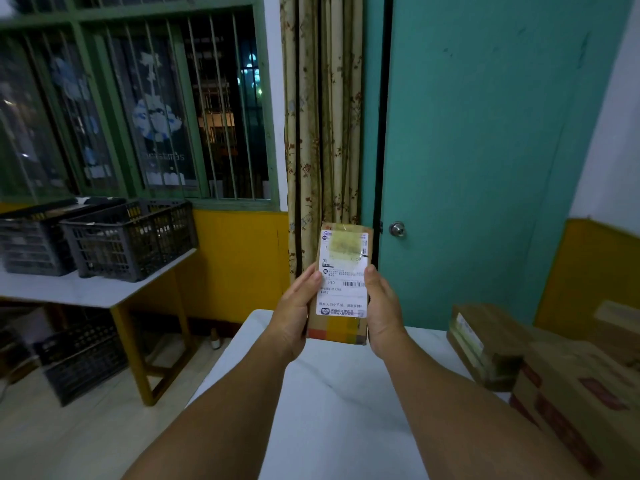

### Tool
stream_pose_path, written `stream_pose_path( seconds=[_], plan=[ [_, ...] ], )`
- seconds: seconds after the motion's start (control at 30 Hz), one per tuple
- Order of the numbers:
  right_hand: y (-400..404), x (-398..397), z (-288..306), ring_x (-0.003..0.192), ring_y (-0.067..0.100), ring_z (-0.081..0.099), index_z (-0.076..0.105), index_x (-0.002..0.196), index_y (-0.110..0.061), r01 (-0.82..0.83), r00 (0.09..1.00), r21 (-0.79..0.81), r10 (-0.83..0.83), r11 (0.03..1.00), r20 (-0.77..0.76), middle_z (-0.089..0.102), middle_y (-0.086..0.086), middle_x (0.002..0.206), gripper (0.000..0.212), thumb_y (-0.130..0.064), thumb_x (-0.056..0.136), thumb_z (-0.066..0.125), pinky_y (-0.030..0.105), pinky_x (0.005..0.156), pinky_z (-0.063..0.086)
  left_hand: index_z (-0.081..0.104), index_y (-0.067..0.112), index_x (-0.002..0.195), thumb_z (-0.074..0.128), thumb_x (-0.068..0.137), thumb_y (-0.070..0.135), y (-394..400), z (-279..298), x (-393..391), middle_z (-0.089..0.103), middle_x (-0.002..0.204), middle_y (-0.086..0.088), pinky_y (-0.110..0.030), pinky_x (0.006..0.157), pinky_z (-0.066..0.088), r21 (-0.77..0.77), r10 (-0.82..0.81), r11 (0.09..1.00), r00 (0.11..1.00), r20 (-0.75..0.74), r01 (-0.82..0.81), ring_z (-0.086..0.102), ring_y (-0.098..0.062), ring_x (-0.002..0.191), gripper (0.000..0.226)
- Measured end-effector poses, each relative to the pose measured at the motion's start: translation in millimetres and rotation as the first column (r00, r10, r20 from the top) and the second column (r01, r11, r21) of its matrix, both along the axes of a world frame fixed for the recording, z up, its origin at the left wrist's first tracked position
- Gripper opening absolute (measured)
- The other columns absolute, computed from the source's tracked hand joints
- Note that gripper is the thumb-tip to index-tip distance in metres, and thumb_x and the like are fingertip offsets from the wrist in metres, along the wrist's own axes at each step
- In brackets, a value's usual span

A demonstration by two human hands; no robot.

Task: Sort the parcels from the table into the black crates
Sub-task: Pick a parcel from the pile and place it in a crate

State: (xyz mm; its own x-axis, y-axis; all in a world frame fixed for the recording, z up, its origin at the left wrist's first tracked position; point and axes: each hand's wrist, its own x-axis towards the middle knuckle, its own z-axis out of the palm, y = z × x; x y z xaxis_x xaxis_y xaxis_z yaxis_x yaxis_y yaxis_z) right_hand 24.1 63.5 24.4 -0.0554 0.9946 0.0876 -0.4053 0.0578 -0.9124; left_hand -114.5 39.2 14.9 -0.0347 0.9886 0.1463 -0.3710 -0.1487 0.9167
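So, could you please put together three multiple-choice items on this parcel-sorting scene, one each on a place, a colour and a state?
1. Where do the two upper black crates stand?
A. On the side table under the window
B. On the floor by the door
C. On the white table beside the boxes

2. What colour is the door?
A. Yellow
B. Teal
C. White

3. How is the labelled parcel held?
A. Lying flat on the white table
B. Gripped by the left hand and the right hand, label facing the camera
C. Dropped into a crate

Answers:
1 A, they sit on the side table.
2 B, its panel is teal.
3 B, fingers wrap both long edges.
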Motion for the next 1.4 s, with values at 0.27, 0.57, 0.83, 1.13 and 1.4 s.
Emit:
stream_pose_path(
  seconds=[0.27, 0.57, 0.83, 1.13, 1.4],
  plan=[
    [2.4, -16.2, -10.6, 0.086, 0.023, 0.074, 0.069, 0.105, -0.025, -0.006, 0.994, 0.003, 0.005, 1.000, 0.109, 0.076, 0.003, 0.096, 0.017, -0.037, 0.097, 0.059, 0.038, 0.075, 0.061, 0.055, 0.020, 0.136, 0.063, 0.091, 0.036, -8.4, -10.6, -14.6, 0.068, 0.124, -0.014, -0.060, 0.103, 0.044, -0.062, 0.105, 0.993, 0.994, -0.003, -0.105, 0.065, -0.034, 0.114, 0.048],
    [-31.2, -144.6, -56.0, 0.086, 0.020, 0.073, 0.069, 0.101, -0.029, -0.231, 0.938, -0.097, 0.248, 0.968, 0.243, 0.075, 0.000, 0.096, 0.020, -0.043, 0.098, 0.056, 0.036, 0.075, 0.060, 0.063, 0.022, 0.122, 0.051, 0.100, 0.036, -85.1, -39.1, -116.5, 0.075, 0.108, -0.005, -0.046, 0.093, 0.056, -0.242, 0.386, 0.888, 0.920, -0.070, -0.391, 0.073, -0.025, 0.099, 0.029],
    [-109.8, -343.6, -78.4, 0.086, 0.020, 0.074, 0.072, 0.105, -0.024, -0.486, 0.823, -0.149, 0.508, 0.861, 0.255, 0.077, 0.004, 0.097, 0.022, -0.040, 0.097, 0.059, 0.037, 0.078, 0.060, 0.068, 0.026, 0.110, 0.047, 0.101, 0.043, -187.8, -55.4, -285.2, 0.077, 0.100, -0.003, -0.042, 0.088, 0.058, -0.327, 0.660, 0.677, 0.740, -0.127, -0.660, 0.073, -0.023, 0.094, 0.029],
    [-179.3, -542.5, -74.2, 0.089, 0.021, 0.074, 0.071, 0.110, -0.024, -0.699, 0.647, -0.191, 0.723, 0.689, 0.241, 0.077, 0.001, 0.096, 0.029, -0.046, 0.095, 0.059, 0.043, 0.083, 0.060, 0.068, 0.023, 0.114, 0.047, 0.100, 0.045, -277.1, -50.3, -458.7, 0.077, 0.100, -0.003, -0.044, 0.089, 0.058, -0.326, 0.824, 0.463, 0.536, -0.184, -0.824, 0.074, -0.024, 0.094, 0.033],
    [-163.3, -687.5, -96.6, 0.085, 0.018, 0.073, 0.070, 0.102, -0.022, -0.757, 0.580, -0.225, 0.790, 0.613, 0.199, 0.076, 0.003, 0.096, 0.021, -0.039, 0.097, 0.058, 0.028, 0.067, 0.058, 0.069, 0.022, 0.109, 0.048, 0.100, 0.044, -259.4, -79.1, -596.1, 0.077, 0.100, -0.006, -0.044, 0.090, 0.057, -0.365, 0.882, 0.347, 0.433, -0.185, -0.864, 0.074, -0.025, 0.094, 0.032]
  ],
)
